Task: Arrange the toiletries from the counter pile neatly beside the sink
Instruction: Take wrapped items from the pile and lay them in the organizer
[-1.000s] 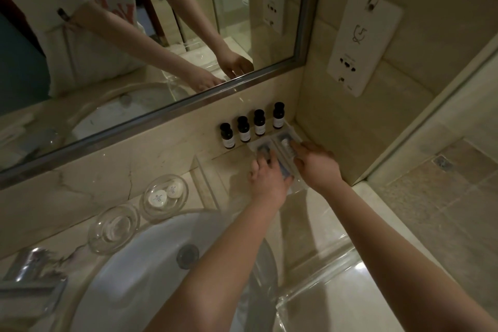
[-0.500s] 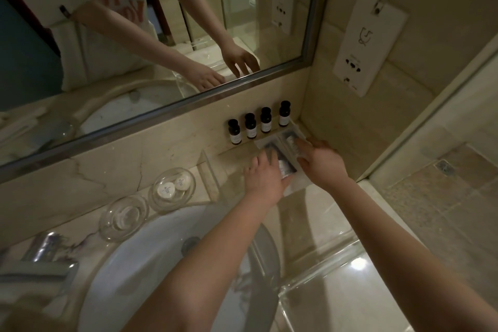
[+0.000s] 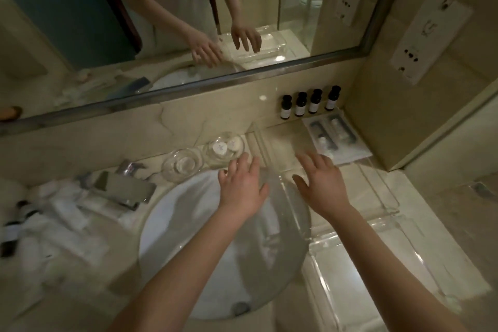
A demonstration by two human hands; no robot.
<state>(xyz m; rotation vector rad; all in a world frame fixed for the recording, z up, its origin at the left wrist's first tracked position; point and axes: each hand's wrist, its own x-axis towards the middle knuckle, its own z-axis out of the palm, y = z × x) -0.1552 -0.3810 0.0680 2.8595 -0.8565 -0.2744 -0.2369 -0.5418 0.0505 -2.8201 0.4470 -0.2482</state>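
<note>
Left hand: the left hand [image 3: 242, 191] hangs palm down over the far rim of the sink [image 3: 172, 224], fingers spread and straight, nothing in it; I cannot tell whether the fingertips touch anything.
Right hand: the right hand [image 3: 323, 186] is beside it to the right, also palm down with fingers fanned apart and holding nothing, over the near part of the clear tray [image 3: 388, 197].
Gap between hands: the two are apart, not touching each other.
Arranged toiletries: four small dark bottles [image 3: 301, 105] stand upright in a row against the wall under the mirror [image 3: 80, 21], right of the sink; flat packets [image 3: 334, 133] lie side by side just in front of them, near the corner.
Counter pile: the pile [image 3: 62, 215] sits on the worktop [image 3: 67, 302] left of the sink, a blurred heap of white packets and tubes with a few dark-capped bottles at its far left edge.
Glass dishes: one glass dish [image 3: 223, 149] holding round white pieces sits just beyond the left hand; a second glass dish [image 3: 182, 166] sits to its left, nearly touching it.
Tap: the metal tap [image 3: 121, 188] stands between the pile and the dishes.
Wall: a white socket plate [image 3: 428, 40] is fixed on the side wall above the corner.
Mirror view: both spread hands and a printed white shirt show in the glass.
</note>
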